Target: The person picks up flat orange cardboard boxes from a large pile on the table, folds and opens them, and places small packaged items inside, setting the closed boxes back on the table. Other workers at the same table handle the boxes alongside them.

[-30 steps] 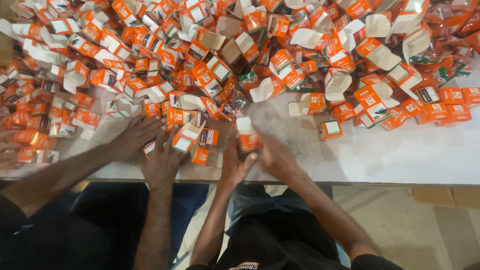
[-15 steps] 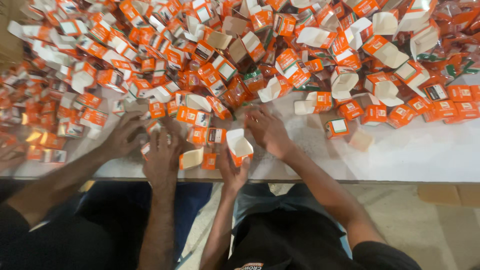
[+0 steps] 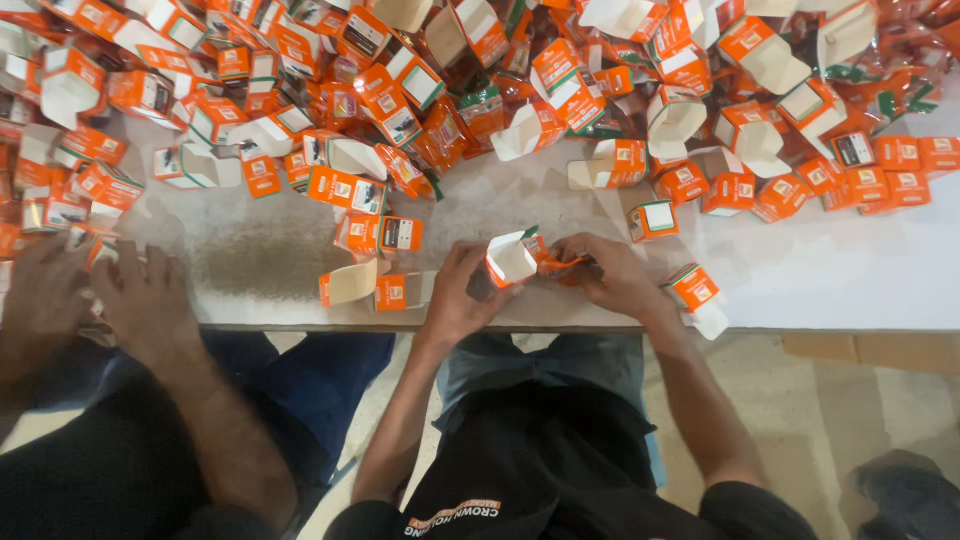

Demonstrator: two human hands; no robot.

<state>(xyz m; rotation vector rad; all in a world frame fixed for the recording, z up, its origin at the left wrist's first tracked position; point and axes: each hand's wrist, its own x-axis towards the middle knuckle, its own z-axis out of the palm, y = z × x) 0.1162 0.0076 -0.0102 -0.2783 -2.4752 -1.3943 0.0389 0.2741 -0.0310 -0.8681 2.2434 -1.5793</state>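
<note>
Head view only, looking straight down over the counter (image 3: 830,285) edge. Left hand (image 3: 462,298) curled shut round a small open carton (image 3: 512,260), white mouth tilted up and toward the body. Right hand (image 3: 612,275) closed on an orange wrapped item (image 3: 558,264), pinched at its right end, its other end touching the carton's mouth. Carton held just above the counter's near edge, right at the body's midline.

Doing it well, as a judgement: keep the carton's mouth square and flaps clear, line the item's long axis with the opening, steady the carton's walls without crushing them.

Beyond the carton: big heap of orange-and-white cartons (image 3: 480,90) across the far side of the counter, many open-ended. Left of the carton: a flattened carton (image 3: 375,288) with its flap open, near the counter edge. Right of the carton: one more small carton (image 3: 695,288) against the right wrist. Far left of the carton: a co-worker's two hands (image 3: 100,300) flat on the counter's edge, among cartons.

Hard to make out: exact nature of the orange item, mostly covered by fingers. Left fingertips hidden behind the carton. Whether the carton's bottom is closed: cannot tell. Heap cut off at top and both sides. Dark object at lower right on the floor, cropped, unidentifiable.
</note>
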